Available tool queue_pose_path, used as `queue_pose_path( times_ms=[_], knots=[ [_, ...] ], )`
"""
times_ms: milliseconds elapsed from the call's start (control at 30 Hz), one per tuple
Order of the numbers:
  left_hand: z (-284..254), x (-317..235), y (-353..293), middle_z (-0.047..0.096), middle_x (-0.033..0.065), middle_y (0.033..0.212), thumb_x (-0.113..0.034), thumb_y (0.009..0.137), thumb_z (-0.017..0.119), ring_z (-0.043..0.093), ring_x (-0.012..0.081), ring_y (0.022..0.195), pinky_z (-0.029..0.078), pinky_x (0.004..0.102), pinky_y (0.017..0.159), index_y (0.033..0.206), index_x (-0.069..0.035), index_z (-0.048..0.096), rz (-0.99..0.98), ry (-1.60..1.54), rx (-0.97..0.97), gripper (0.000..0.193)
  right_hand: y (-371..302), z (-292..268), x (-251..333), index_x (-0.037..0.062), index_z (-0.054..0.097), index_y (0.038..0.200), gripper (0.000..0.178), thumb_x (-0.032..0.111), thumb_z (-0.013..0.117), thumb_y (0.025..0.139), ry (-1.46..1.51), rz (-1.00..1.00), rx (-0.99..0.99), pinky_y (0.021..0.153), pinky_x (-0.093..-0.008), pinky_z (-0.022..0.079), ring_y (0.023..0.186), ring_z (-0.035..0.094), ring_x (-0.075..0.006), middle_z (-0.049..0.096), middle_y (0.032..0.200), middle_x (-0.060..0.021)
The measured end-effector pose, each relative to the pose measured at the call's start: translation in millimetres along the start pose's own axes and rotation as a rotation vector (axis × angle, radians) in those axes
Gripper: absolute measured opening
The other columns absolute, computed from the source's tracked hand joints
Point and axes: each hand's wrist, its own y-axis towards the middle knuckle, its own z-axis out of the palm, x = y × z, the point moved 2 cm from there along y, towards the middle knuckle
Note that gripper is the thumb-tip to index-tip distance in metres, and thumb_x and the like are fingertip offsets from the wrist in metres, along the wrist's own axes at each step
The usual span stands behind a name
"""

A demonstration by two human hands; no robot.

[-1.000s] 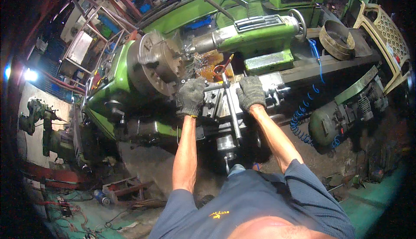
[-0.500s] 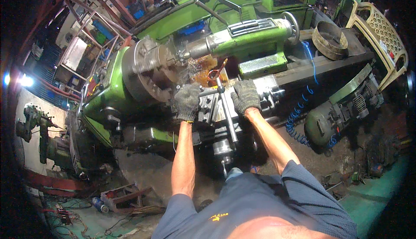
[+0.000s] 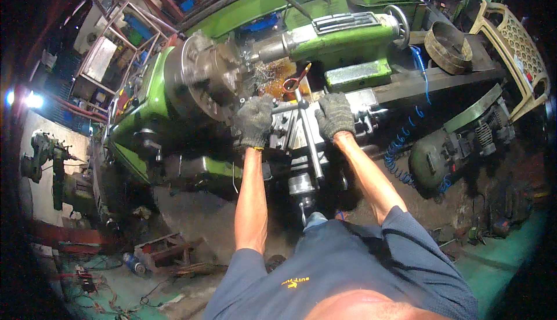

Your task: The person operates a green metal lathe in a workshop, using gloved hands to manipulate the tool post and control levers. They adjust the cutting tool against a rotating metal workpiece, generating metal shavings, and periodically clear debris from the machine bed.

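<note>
A green metal lathe fills the middle of the head view, its chuck smeared by motion. My left hand, in a dark knit glove, is curled at the left end of a crosswise handle beside the chuck; what its fingers hold is hidden. My right hand, gloved too, lies on the metal carriage with its thumb apart from the fingers. Between them a long steel bar lever slopes toward me over the tool slide. Behind it stands a reddish ring-shaped item with a brush-like handle, near tangled metal shavings.
To the right is the green tailstock with its handwheel. A round metal pan sits on the bed near a plastic chair. A coiled blue hose hangs by a green compressor tank. A cylindrical metal handle part juts toward my body.
The view has shifted slightly, so the lathe sits a little higher and further right. Both hands keep about the same places on the machine; the chuck stays blurred.
</note>
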Motion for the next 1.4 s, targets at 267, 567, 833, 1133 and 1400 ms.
queue_pose_path(
  times_ms=[267,567,833,1133,1400],
  knots=[
    [-1,0,1,0.069,0.0146,0.076,-0.020,0.092,0.069,0.066,0.0266,0.069,0.051,0.0395,0.066,0.088,-0.002,0.074,-0.056,-0.069,-0.011,0.020,-1,-6,7,0.0040,0.067,0.105,0.031,0.025,0.070,0.082,0.068,-0.018,-0.100,0.100,-0.0499,0.042,0.109,0.056,-0.0392,0.064,0.111,-0.0188],
    [-3,2,0,0.073,0.0154,0.083,-0.017,0.094,0.062,0.070,0.0236,0.073,0.052,0.0374,0.068,0.095,0.000,0.075,-0.049,0.031,0.054,0.021,0,-6,6,0.0040,0.065,0.111,0.036,0.028,0.068,0.084,0.042,-0.005,-0.016,0.103,-0.0497,0.039,0.111,0.056,-0.0373,0.064,0.113,-0.0179],
    [-1,9,-3,0.076,0.0157,0.093,-0.017,0.094,0.061,0.073,0.0256,0.085,0.054,0.0379,0.077,0.100,-0.001,0.076,-0.062,-0.044,0.037,0.023,1,-3,6,0.0037,0.067,0.110,0.036,0.029,0.068,0.084,0.045,0.007,-0.022,0.104,-0.0500,0.039,0.112,0.056,-0.0377,0.065,0.113,-0.0182],
    [0,0,-1,0.069,0.0153,0.076,-0.021,0.095,0.066,0.066,0.0329,0.071,0.049,0.0435,0.064,0.077,-0.004,0.070,-0.068,-0.072,-0.010,0.026,-1,-7,8,0.0036,0.066,0.107,0.033,0.027,0.069,0.084,0.050,0.009,-0.043,0.103,-0.0500,0.040,0.111,0.057,-0.0388,0.065,0.111,-0.0194],
    [-1,1,-1,0.065,0.0160,0.071,-0.019,0.094,0.068,0.064,0.0349,0.066,0.048,0.0431,0.059,0.075,-0.005,0.067,-0.058,-0.008,-0.005,0.024,-1,-9,10,0.0029,0.066,0.109,0.035,0.027,0.069,0.083,0.086,0.026,-0.066,0.107,-0.0508,0.038,0.114,0.056,-0.0391,0.065,0.111,-0.0193]
  ],
)
